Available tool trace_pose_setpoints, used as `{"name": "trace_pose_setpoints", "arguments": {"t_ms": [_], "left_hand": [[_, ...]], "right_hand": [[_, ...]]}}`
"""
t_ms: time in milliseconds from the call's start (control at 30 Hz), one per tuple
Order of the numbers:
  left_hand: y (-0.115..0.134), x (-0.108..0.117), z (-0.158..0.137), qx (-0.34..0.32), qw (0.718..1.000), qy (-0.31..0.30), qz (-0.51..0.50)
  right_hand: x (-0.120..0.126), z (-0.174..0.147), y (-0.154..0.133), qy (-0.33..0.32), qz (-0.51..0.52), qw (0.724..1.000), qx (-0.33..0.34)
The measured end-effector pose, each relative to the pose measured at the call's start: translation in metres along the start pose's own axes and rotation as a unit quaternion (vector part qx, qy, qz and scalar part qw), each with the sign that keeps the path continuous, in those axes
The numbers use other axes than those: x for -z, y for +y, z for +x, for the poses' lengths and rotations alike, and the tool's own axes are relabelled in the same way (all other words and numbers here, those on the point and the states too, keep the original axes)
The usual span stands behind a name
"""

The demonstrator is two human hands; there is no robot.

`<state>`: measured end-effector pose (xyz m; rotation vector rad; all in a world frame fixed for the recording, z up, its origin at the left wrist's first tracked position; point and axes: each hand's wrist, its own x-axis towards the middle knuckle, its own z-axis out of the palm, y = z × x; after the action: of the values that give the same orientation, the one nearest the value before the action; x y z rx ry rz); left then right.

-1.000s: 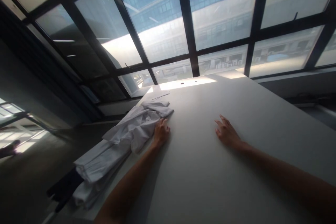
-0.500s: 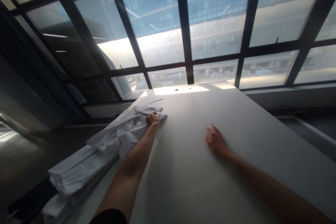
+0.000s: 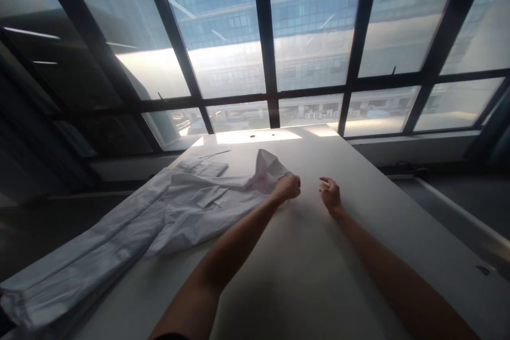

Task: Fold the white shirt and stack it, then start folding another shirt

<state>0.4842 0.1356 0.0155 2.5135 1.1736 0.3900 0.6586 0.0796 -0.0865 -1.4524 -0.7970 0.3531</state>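
We see plain white cloth (image 3: 191,210) with a faint pinkish cast at its raised corner, and a plain white counter (image 3: 366,207). Our left sleeve (image 3: 171,337) shows black. Black window frames (image 3: 264,26) cross a blue facade (image 3: 314,2) gridded with fine lines; we find the curtain (image 3: 24,133) dark blue-grey.

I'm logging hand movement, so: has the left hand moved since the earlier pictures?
Yes, rightward: the left hand, holding the white cloth, has passed from left to right of the dark hole in the table.
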Motion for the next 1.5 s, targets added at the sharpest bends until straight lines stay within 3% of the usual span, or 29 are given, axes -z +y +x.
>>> {"name": "trace_pose_setpoints", "arguments": {"t_ms": [100, 133, 200, 267, 333, 400, 467, 533, 600, 667, 833, 967, 1000, 1100, 1200, 1267, 1367, 1500], "left_hand": [[0.063, -0.050, -0.034, -0.080, 0.996, -0.042, 0.014], [0.080, -0.062, -0.049, -0.137, 0.988, -0.051, 0.047], [0.105, -0.074, -0.081, -0.208, 0.976, -0.043, 0.053], [0.114, -0.071, -0.111, -0.272, 0.961, -0.047, 0.018], [0.106, -0.058, -0.137, -0.312, 0.949, -0.037, 0.002], [0.080, -0.040, -0.157, -0.294, 0.955, -0.020, 0.020], [0.042, -0.023, -0.169, -0.201, 0.977, 0.005, 0.073], [-0.003, -0.008, -0.175, -0.067, 0.988, 0.010, 0.136], [-0.046, 0.002, -0.180, 0.051, 0.984, -0.016, 0.169], [-0.080, 0.008, -0.183, 0.089, 0.978, -0.060, 0.178], [-0.129, 0.018, -0.169, 0.011, 0.980, -0.097, 0.173], [-0.153, 0.034, -0.122, -0.099, 0.973, -0.122, 0.166], [-0.158, 0.039, -0.106, -0.101, 0.971, -0.128, 0.173], [-0.161, 0.046, -0.059, -0.027, 0.972, -0.072, 0.221], [-0.141, 0.042, -0.026, 0.043, 0.968, 0.027, 0.245], [-0.118, 0.033, -0.020, 0.070, 0.972, 0.056, 0.218], [-0.083, 0.013, -0.038, 0.058, 0.986, 0.036, 0.155], [-0.059, -0.021, -0.088, 0.032, 0.990, -0.015, 0.134]], "right_hand": [[0.031, 0.027, 0.010, 0.044, 0.051, 0.997, -0.029], [0.040, 0.034, 0.012, 0.048, 0.060, 0.997, -0.025], [0.054, 0.042, 0.014, 0.042, 0.058, 0.997, -0.011], [0.061, 0.045, 0.013, 0.026, 0.046, 0.999, 0.005], [0.062, 0.043, 0.010, 0.008, 0.035, 0.999, 0.025], [0.058, 0.040, 0.005, -0.044, -0.012, 0.995, 0.092], [0.051, 0.034, 0.000, -0.129, -0.102, 0.966, 0.199], [0.042, 0.028, -0.005, -0.225, -0.206, 0.908, 0.286], [0.034, 0.021, -0.007, -0.298, -0.266, 0.862, 0.311], [0.028, 0.014, -0.008, -0.357, -0.314, 0.829, 0.295], [0.033, -0.001, -0.013, -0.404, -0.461, 0.761, 0.212], [0.047, -0.032, -0.026, -0.345, -0.538, 0.753, 0.156], [0.050, -0.045, -0.030, -0.319, -0.555, 0.755, 0.141], [0.051, -0.097, -0.049, -0.238, -0.586, 0.765, 0.119], [0.044, -0.145, -0.070, -0.258, -0.562, 0.773, 0.144], [0.041, -0.157, -0.084, -0.267, -0.522, 0.788, 0.187], [0.041, -0.142, -0.094, -0.288, -0.455, 0.797, 0.273], [0.036, -0.097, -0.081, -0.322, -0.419, 0.777, 0.343]]}}
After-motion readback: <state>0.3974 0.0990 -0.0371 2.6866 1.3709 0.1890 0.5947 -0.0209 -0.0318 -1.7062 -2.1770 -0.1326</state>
